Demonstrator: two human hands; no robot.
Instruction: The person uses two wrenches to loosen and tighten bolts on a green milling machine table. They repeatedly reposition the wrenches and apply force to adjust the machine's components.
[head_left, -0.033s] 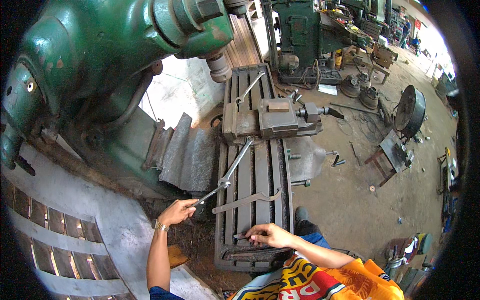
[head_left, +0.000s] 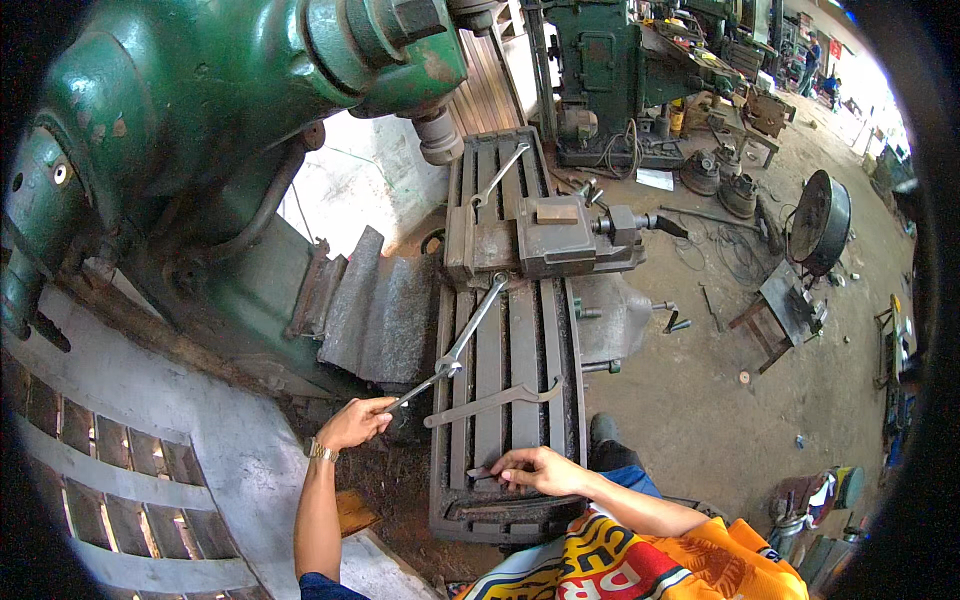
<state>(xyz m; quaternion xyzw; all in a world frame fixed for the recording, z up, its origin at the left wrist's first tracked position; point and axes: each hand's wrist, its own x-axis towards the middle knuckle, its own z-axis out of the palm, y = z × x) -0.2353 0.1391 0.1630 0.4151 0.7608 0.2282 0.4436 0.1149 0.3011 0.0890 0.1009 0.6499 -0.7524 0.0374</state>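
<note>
My left hand (head_left: 350, 424), with a metal watch on the wrist, is closed around the handle of a wrench (head_left: 415, 391). This wrench's jaw meets the lower end of a second, longer wrench (head_left: 472, 328). The far ring of that one sits at the base of a machine vise (head_left: 555, 235). My right hand (head_left: 540, 471) rests on the near part of the slotted machine table (head_left: 490, 435), fingers bent and apart. Its fingertips touch a small flat metal piece (head_left: 479, 473). Between the hands and the vise lies a hook spanner (head_left: 492, 403).
Another wrench (head_left: 501, 174) lies on the table beyond the vise. A large green machine (head_left: 220, 110) overhangs from the left. To the right, a small stool (head_left: 790, 300), a round metal drum (head_left: 820, 222) and cables stand or lie on the floor. Farther back is another green machine (head_left: 597, 80).
</note>
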